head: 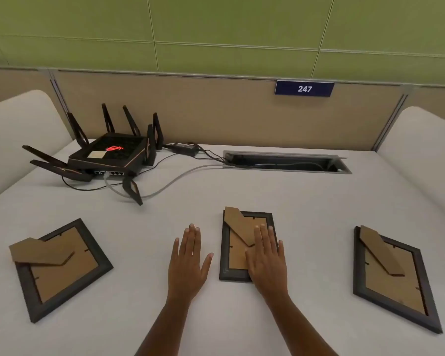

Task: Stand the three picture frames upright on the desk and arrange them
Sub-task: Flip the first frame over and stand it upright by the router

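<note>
Nothing stands yet: right hand (266,260) flat on the centre frame (242,242), left hand (188,263) open on the worktop (293,196); next, grip and raise it.

desk (242,191): matt, smooth, pale | picture frames (249,246): dark matt rims, brown cardboard backs | router (111,155): black plastic | wall panels (216,27): green, cloth-like

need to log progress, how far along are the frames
Done: nothing; the left frame, middle frame and right frame all lie face down. In hand: right hand flat on the middle frame, left hand on the desk. Left: standing and arranging all three.
</note>
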The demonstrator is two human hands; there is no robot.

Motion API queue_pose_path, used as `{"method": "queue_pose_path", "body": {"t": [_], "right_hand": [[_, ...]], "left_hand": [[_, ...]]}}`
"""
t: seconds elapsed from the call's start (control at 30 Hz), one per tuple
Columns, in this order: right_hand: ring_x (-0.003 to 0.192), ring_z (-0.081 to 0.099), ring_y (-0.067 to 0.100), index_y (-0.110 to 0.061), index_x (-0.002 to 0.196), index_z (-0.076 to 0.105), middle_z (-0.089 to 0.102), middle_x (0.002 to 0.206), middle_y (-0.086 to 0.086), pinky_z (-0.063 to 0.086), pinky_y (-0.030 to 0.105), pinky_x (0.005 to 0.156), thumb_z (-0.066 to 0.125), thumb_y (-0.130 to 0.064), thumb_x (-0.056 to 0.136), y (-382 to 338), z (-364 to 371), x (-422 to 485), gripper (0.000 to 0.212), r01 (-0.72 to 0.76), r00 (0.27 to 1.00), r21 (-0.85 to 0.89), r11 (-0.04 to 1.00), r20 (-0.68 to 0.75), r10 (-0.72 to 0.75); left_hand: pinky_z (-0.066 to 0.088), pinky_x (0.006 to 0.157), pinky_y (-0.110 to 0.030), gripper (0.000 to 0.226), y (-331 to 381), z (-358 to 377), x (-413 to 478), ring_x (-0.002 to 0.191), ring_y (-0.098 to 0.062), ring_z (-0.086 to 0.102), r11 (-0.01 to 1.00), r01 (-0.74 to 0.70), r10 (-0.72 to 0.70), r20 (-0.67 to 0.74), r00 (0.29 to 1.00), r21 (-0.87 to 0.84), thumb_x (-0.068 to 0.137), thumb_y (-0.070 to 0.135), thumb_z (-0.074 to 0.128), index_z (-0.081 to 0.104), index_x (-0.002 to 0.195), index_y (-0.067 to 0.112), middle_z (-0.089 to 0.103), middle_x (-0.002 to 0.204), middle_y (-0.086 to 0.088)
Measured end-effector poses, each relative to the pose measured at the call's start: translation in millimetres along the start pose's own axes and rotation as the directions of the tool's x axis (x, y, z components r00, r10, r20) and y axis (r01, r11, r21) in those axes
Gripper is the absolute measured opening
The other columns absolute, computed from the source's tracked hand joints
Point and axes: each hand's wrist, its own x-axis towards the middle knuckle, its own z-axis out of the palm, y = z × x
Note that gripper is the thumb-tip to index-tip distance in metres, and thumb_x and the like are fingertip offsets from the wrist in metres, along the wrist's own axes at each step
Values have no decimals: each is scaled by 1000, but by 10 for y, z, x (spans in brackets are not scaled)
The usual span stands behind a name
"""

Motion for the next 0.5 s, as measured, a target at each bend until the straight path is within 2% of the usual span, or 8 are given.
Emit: {"method": "queue_pose_path", "body": {"t": [0.07, 0.13, 0.17, 0.23, 0.3, 0.43, 0.47, 0.5], "right_hand": [[126, 48, 27, -11, 131, 40, 54, 134, 11, 38, 41, 104, 4, -43, 94, -4, -34, -26, 61, -42, 999, 41, 998, 20, 41], [121, 52, 28, -11, 130, 42, 56, 131, 11, 47, 46, 94, 5, -43, 94, -7, -27, -70, 61, -61, 998, 55, 997, 30, 59], [120, 54, 28, -11, 129, 43, 58, 130, 11, 48, 47, 91, 5, -44, 94, -16, -24, -80, 61, -61, 998, 65, 996, 31, 59], [117, 57, 28, -12, 127, 46, 60, 127, 11, 48, 49, 90, 5, -44, 95, -5, -19, -97, 61, -61, 997, 57, 997, 49, 59], [114, 59, 28, -13, 125, 50, 63, 124, 11, 48, 50, 90, 6, -43, 95, 1, -26, -111, 61, -54, 997, 47, 997, 65, 51], [110, 62, 27, -17, 118, 57, 65, 120, 9, 49, 51, 89, 6, -44, 94, -1, -46, -104, 62, -55, 994, 48, 997, 98, 50], [109, 62, 28, -17, 118, 57, 66, 120, 9, 49, 51, 89, 6, -44, 94, 0, -56, -102, 62, -54, 994, 47, 997, 101, 49], [109, 62, 28, -17, 118, 57, 66, 119, 9, 49, 51, 89, 6, -44, 94, 3, -52, -103, 62, -50, 994, 50, 997, 101, 45]], "left_hand": [[-10, 117, -26, 66, 13, -45, 4, 143, -8, -18, 999, 51, -52, 83, 995, 12, 93, 53, 8, 2, 147, 15, -12, 158, 3], [-10, 117, -25, 67, 23, -43, -40, 144, -8, -15, 995, 94, -95, 187, 978, 17, 94, 51, 8, 25, 143, 9, 22, 154, -7], [-10, 116, -25, 67, 29, -27, -54, 145, -11, -8, 996, 93, -91, 220, 971, 0, 94, 51, 7, 36, 136, 6, 38, 145, -10], [-13, 116, -23, 68, 28, -36, -59, 140, -20, 29, 995, 96, -94, 290, 952, 8, 95, 49, 5, 47, 126, 5, 56, 131, -14], [-13, 115, -22, 71, 38, -10, -72, 119, -29, 57, 994, 99, -107, 310, 945, 41, 95, 48, 4, 55, 120, 4, 64, 122, -15], [-11, 114, -21, 73, 33, 22, -80, 110, -28, 64, 991, 129, -136, 267, 954, 45, 96, 45, 3, 60, 117, 5, 66, 120, -13], [-8, 115, -20, 73, 32, 17, -76, 109, -28, 64, 991, 127, -132, 247, 960, 36, 96, 45, 3, 61, 117, 6, 67, 120, -13], [2, 115, -19, 73, 33, 9, -72, 109, -27, 64, 992, 123, -126, 243, 962, 29, 96, 44, 3, 62, 117, 7, 67, 119, -12]]}}
